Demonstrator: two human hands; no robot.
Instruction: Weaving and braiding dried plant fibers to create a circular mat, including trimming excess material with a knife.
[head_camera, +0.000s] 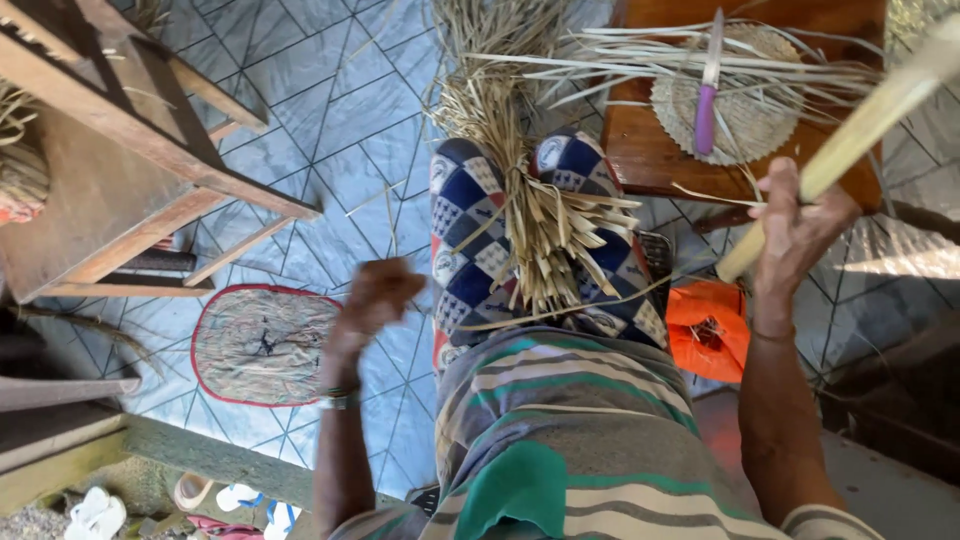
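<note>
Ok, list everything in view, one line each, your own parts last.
strips: one bundle, tan, across the lap on patterned cloth
loose strips: a heap, tan, on the tiled floor ahead
stool: one, brown wood, top right
round mat: one, woven tan, on the stool
knife: one, purple handle, on the round mat
stick: one, pale flat, in the right hand's grip
bag: one, orange, by the right knee
floor mat: one, red-edged, on the floor, left
bench: one, wooden, top left
left hand: closed, blurred, contents unclear
right hand: holding the stick
</note>
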